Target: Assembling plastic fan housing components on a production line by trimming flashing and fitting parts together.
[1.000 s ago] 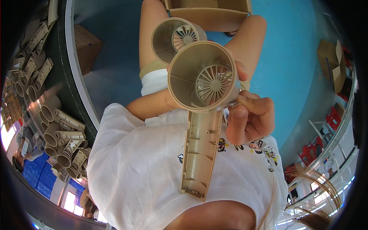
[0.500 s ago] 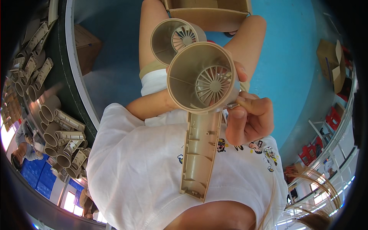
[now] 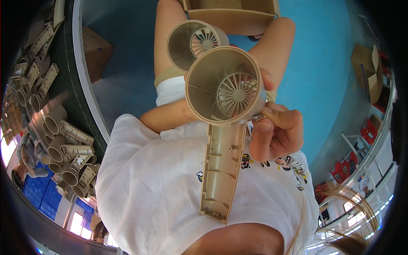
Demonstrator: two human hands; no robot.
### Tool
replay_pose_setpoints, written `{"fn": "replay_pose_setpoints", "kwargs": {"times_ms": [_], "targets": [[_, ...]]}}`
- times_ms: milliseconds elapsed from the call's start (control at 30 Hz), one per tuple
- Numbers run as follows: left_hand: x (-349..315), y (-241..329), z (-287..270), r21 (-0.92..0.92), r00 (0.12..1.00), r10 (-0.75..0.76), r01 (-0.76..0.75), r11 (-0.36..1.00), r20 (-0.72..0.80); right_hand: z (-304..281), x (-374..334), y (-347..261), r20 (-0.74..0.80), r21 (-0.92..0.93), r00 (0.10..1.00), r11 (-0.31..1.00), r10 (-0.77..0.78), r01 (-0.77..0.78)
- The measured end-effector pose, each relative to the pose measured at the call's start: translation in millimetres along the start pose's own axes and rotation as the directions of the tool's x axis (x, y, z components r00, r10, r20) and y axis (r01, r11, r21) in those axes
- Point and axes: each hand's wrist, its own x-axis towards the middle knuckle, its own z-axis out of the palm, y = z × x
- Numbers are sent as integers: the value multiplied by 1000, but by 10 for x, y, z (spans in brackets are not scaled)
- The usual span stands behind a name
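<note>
Hair-dryer housing in the hands, seen from above. The beige housing (image 3: pixel 223 140) lies in front of the chest, its half-handle pointing back over the white shirt (image 3: pixel 148 182). Its round rim faces the viewer, unobstructed, and the handle's two long edges run free to the tip; the crowded edge is the lower right of the barrel, where the fingers gather. The barrel is smooth-walled and hollow, with a radial spoked grille at its far end; the handle is an open trough crossed by ribs, with small posts near its top and tip. The left hand (image 3: pixel 267 79) curls round the barrel from behind, fingertips showing at its right side. The right hand (image 3: pixel 278 131) pinches a small shiny piece (image 3: pixel 256 117) between thumb and forefinger, beside the junction of barrel and handle; the piece is too small to identify.

Farther out, a second housing (image 3: pixel 176 46) sits over the lap, partly covered by the first. An open cardboard box (image 3: pixel 229 22) stands at the knees. To the left, the pale-edged table (image 3: pixel 73 80) carries heaped housings (image 3: pixel 79 162). To the right, blue floor (image 3: pixel 325 68) gives open room as far as another carton (image 3: pixel 365 70) and red stools (image 3: pixel 369 131).
</note>
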Motion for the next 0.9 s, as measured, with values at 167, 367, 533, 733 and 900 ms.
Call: {"fn": "replay_pose_setpoints", "kwargs": {"times_ms": [167, 367, 533, 733, 900], "targets": [[10, -8, 44, -26, 996, 1, -3, 1000, -84, 4, -14, -11, -16, -7, 1000, 1000, 20, -20], [-156, -24, 12, 85, 980, 13, 4, 996, -199, 8, 3, -16, -5, 16, 1000, 1000, 21, -21], [-159, -25, 39, 211, 968, 38, 16, 977, -247, 23, 2, -22, -11, -4, 999, 1000, 30, -30], [-155, -44, 29, 26, 976, 18, -12, 1000, -216, 25, -6, -28, -25, -25, 999, 999, 33, -33], [-165, -16, 8, 154, 972, -6, 44, 987, -237, 30, -11, -35, -39, -75, 999, 997, 21, -23]]}}
